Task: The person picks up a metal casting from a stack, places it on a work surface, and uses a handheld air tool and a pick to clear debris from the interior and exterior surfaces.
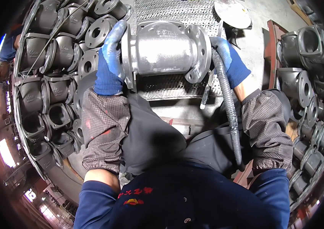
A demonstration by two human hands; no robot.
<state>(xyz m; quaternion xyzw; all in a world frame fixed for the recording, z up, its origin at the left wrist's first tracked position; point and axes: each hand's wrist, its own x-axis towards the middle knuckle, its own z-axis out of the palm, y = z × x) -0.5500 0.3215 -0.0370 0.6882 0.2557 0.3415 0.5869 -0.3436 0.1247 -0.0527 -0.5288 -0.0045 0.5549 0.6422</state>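
A grey cast flanged valve body point(164, 53) lies sideways between my hands, above a metal grating point(177, 83). My left hand point(112, 53), in a blue and white glove, is closed on its left flange, fingers along the outer face. My right hand point(225, 55), gloved alike, grips the right flange, its fingertips partly hidden behind it. Against this hand runs a ribbed grey flexible hose point(229, 105), hanging down over my right thigh. Whether the hand also grips the hose, I cannot tell. A thin flat-ended tool point(206, 93) rests at the grating's right side.
Stacked grey valve bodies point(60, 51) fill a rack on the left. More castings point(294, 84) stand on the right beside a reddish steel frame point(271, 53). A round pale disc point(233, 14) stands beyond my right hand. At the far left edge, part of another person point(9, 47) shows.
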